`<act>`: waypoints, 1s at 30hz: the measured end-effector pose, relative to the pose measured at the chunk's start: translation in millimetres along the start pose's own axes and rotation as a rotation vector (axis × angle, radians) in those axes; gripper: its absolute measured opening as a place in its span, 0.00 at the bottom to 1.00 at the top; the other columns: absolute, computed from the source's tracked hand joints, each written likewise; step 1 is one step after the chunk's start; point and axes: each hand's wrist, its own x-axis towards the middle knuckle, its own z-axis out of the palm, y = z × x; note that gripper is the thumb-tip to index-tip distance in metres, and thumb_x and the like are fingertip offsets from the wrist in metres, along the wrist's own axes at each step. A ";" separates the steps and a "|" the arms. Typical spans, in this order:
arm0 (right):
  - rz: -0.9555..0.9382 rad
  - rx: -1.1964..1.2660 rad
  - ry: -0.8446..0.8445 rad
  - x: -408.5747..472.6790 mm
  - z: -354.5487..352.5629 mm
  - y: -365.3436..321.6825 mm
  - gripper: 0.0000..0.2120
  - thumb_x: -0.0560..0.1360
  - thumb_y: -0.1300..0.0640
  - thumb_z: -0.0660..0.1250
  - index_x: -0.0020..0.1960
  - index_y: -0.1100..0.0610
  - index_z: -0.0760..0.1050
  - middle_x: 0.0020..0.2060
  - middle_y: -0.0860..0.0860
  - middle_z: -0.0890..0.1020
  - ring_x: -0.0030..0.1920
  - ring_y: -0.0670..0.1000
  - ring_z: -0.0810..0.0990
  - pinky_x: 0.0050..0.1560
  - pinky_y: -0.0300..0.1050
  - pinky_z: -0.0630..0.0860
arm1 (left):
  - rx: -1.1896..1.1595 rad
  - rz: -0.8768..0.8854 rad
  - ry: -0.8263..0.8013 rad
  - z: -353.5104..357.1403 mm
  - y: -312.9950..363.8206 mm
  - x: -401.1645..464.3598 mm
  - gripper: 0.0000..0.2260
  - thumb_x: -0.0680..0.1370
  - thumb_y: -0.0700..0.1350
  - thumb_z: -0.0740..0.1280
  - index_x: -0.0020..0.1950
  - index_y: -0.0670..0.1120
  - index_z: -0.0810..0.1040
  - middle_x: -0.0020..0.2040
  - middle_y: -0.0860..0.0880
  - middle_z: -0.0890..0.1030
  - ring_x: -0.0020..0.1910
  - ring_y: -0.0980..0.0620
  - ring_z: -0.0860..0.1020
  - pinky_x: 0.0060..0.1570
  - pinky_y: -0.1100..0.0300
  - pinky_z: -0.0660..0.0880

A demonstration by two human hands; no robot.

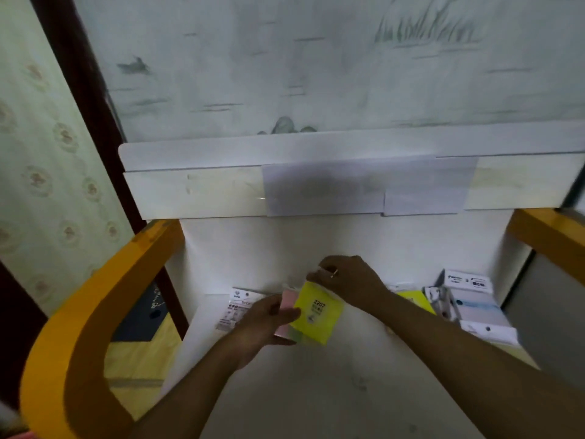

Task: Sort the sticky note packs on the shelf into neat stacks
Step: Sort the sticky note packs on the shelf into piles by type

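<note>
White-and-red printed sticky note pack (pixel 235 307) lies flat near the white shelf (pixel 316 391) back edge, left. Left hand (pixel 266 321) curls round a pink pack (pixel 286 315); right hand (pixel 345 277) pinches the top of a yellow plastic-wrapped pack (pixel 318 315) labelled 2207, mid-shelf. Loose yellow and pale blue packs (pixel 474 307) heaped by the right edge.

The print on the yellow pack (pixel 317 315) under the left thumb is too small to read, except the number 2207. The pink pack (pixel 287 304) behind it shows only a narrow strip above the left hand (pixel 267 321) fingers. The right hand (pixel 346 278) fingers hide the top edge of the yellow pack. Left of the left fingers, the white pack (pixel 239 307) is partly covered, its text blurred. Right of the right wrist, the pile of packs (pixel 468 307) is blurred, the count unclear
</note>
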 end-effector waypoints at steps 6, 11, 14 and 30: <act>0.304 0.462 0.003 -31.8 -9.6 40.7 0.24 0.68 0.32 0.66 0.53 0.49 0.80 0.44 0.47 0.86 0.38 0.47 0.85 0.38 0.37 0.75 | -0.252 0.009 0.144 18.8 -2.0 19.0 0.11 0.77 0.41 0.66 0.60 0.46 0.78 0.56 0.44 0.83 0.56 0.43 0.81 0.44 0.52 0.81; 0.238 0.494 -0.074 -56.3 -9.8 46.4 0.08 0.73 0.50 0.72 0.51 0.49 0.79 0.39 0.49 0.85 0.32 0.48 0.83 0.32 0.38 0.76 | -0.156 0.010 0.042 46.7 -7.3 31.2 0.17 0.73 0.42 0.72 0.61 0.47 0.77 0.57 0.45 0.83 0.55 0.43 0.82 0.46 0.51 0.81; 0.260 0.531 0.032 -61.5 -20.5 56.6 0.09 0.74 0.57 0.71 0.54 0.53 0.76 0.41 0.53 0.82 0.33 0.46 0.79 0.36 0.47 0.79 | -0.098 0.005 -0.023 65.2 -9.4 36.2 0.25 0.66 0.44 0.75 0.62 0.47 0.75 0.58 0.45 0.82 0.54 0.42 0.82 0.44 0.51 0.80; 0.431 0.168 0.111 -42.0 -75.2 148.4 0.23 0.73 0.54 0.71 0.66 0.54 0.71 0.59 0.54 0.81 0.58 0.55 0.80 0.54 0.42 0.72 | 0.096 0.034 0.131 77.2 -0.4 39.8 0.12 0.81 0.41 0.59 0.65 0.49 0.71 0.58 0.46 0.81 0.53 0.48 0.82 0.48 0.51 0.81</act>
